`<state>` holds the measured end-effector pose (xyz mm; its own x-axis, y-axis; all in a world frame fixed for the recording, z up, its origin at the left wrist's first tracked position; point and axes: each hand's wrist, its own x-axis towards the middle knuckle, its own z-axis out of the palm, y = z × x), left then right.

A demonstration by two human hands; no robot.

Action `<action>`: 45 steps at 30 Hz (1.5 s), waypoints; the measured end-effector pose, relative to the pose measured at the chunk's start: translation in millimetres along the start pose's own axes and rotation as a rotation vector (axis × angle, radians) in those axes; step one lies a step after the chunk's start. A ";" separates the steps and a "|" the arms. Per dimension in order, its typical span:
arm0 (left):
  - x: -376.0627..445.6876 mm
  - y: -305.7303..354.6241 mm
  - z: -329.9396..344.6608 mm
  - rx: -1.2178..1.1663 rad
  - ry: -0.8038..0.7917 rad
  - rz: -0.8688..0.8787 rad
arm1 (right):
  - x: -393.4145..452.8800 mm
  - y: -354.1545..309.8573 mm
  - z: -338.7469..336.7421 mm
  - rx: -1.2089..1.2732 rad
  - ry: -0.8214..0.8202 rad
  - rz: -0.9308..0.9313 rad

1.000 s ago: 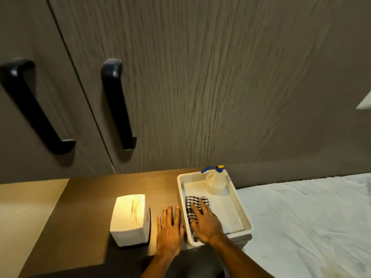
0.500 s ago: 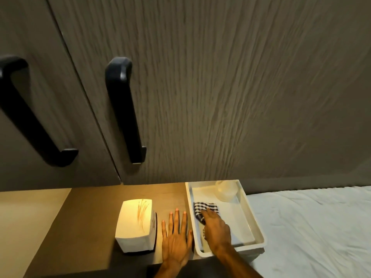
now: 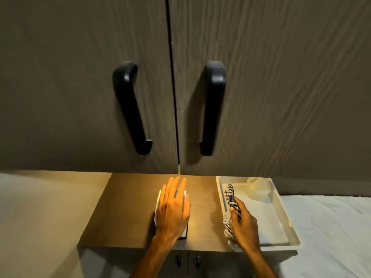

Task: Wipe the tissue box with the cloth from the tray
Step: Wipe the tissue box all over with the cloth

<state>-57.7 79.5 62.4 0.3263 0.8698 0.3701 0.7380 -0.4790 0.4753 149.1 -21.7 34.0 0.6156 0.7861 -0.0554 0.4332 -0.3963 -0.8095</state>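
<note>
The white tissue box [image 3: 158,205] stands on the brown nightstand top [image 3: 128,207], almost wholly covered by my left hand [image 3: 172,209], which lies over it with fingers spread; whether the palm touches it I cannot tell. The black-and-white checked cloth [image 3: 230,194] is bunched and lifted at the left rim of the white tray [image 3: 281,217]. My right hand [image 3: 244,223] is closed around the cloth's lower part.
A translucent spray bottle [image 3: 259,187] lies at the tray's far end. Two dark cabinet doors with black handles [image 3: 212,109] rise just behind the nightstand. White bedding [image 3: 331,227] lies to the right, a pale surface [image 3: 40,217] to the left.
My left hand moved from the tabletop onto the tissue box. My right hand gathered the flat cloth and raised it at the tray's left rim. The camera turned left.
</note>
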 end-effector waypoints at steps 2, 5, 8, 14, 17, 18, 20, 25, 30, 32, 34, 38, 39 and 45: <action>-1.6 -27.4 -7.4 0.062 -0.014 -0.030 | -14.9 -21.8 14.9 -0.012 0.033 -0.043; -4.5 -60.9 -8.5 0.089 -0.146 -0.107 | -39.0 -66.1 42.2 -0.042 -0.004 -0.213; -9.4 -82.0 -3.7 0.076 -0.284 -0.070 | -63.9 -100.8 71.9 -0.045 -0.109 -0.333; -16.6 -86.6 -15.9 -0.424 -0.311 -0.155 | -88.3 -115.3 122.3 -0.181 -0.206 -0.410; -18.0 -86.7 -11.8 -0.211 -0.368 -0.116 | -71.6 -121.3 130.4 -0.245 -0.225 -0.415; -18.7 -87.6 -8.6 -0.091 -0.365 -0.099 | -63.5 -122.5 130.2 -0.310 -0.221 -0.422; -18.4 -87.7 -3.6 -0.004 -0.323 -0.089 | -49.2 -124.9 125.4 -0.395 -0.213 -0.421; -21.3 -84.9 3.4 0.027 -0.256 -0.084 | -62.3 -108.7 120.9 0.001 -0.192 -0.271; -21.1 -86.7 -1.0 -0.028 -0.257 -0.130 | -78.1 -93.9 134.8 -0.336 -0.194 -0.433; -20.7 -87.1 -3.1 0.088 -0.304 -0.108 | -55.0 -102.4 132.4 -0.333 -0.224 -0.475; -21.5 -86.1 -3.9 0.122 -0.318 -0.086 | -31.6 -112.1 125.4 -0.306 -0.247 -0.444; -19.6 -86.5 -0.3 0.042 -0.243 -0.115 | -36.6 -104.3 118.9 0.082 -0.239 -0.213; -19.4 -87.6 1.7 0.040 -0.250 -0.117 | -48.1 -96.5 120.9 0.104 -0.231 -0.211; -21.9 -95.8 10.6 0.160 -0.329 -0.064 | -56.5 -95.0 129.4 -0.273 -0.199 -0.462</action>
<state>-129.3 107.6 0.3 0.4298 0.9013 0.0544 0.8376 -0.4205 0.3488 -11.9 32.9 38.4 0.1975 0.9704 0.1387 0.7985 -0.0772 -0.5970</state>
